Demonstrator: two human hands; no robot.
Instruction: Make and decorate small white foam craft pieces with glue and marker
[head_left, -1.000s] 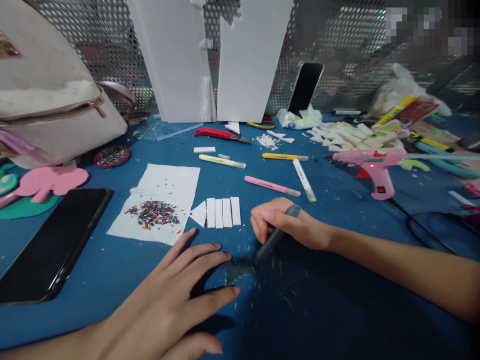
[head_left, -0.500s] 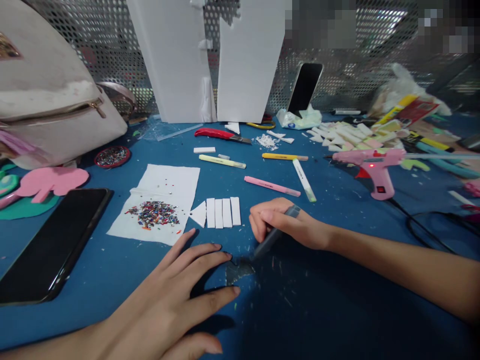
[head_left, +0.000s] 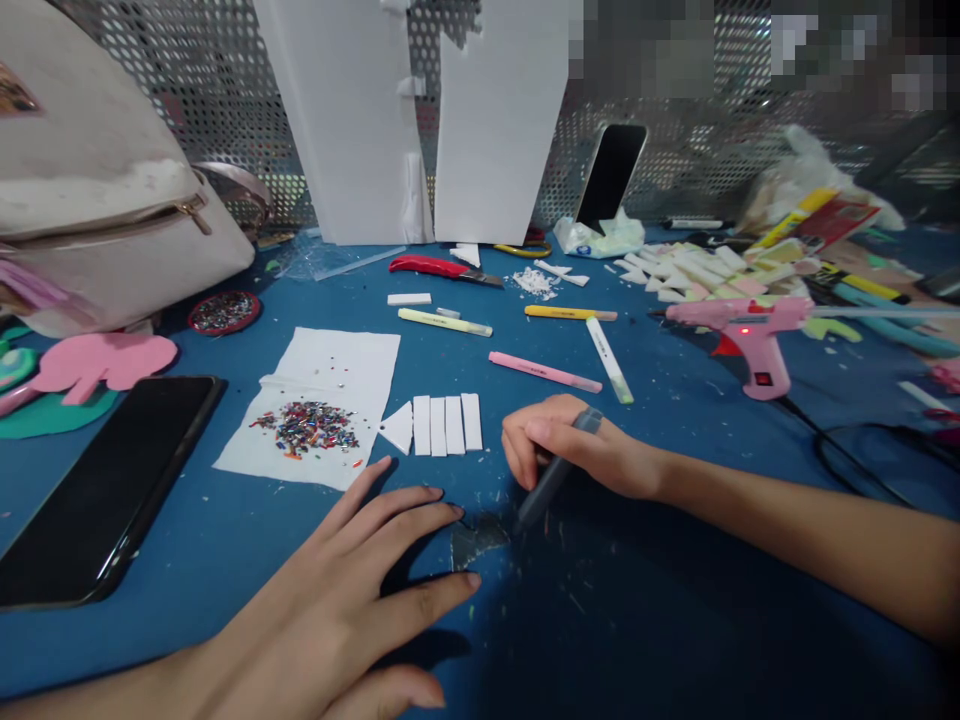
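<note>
My left hand (head_left: 352, 600) rests palm down on the blue table with its fingers spread, holding nothing. Wrapped around a dark grey marker-like pen (head_left: 551, 485), my right hand (head_left: 562, 440) tilts it so that its blurred lower end points down at the tabletop. Between that end and my left fingertips lies a dark worn patch (head_left: 480, 540). Just beyond my hands, several white strips (head_left: 446, 425) stand in a row beside a white triangle (head_left: 398, 430) with a small dark dot near its tip. A white paper sheet (head_left: 360, 355) bears a heap of colourful beads (head_left: 311, 428).
Highlighters in pink (head_left: 544, 371), orange (head_left: 570, 313) and yellow (head_left: 442, 321) lie ahead, near a red utility knife (head_left: 442, 268). A pink glue gun (head_left: 761, 335) with a red light stands right. At left are a phone (head_left: 112, 490) and backpack (head_left: 112, 180); white boards (head_left: 495, 130) stand behind.
The lower end of the grey pen has shifted slightly right and toward me, away from the dark patch. My left hand stays where it was.
</note>
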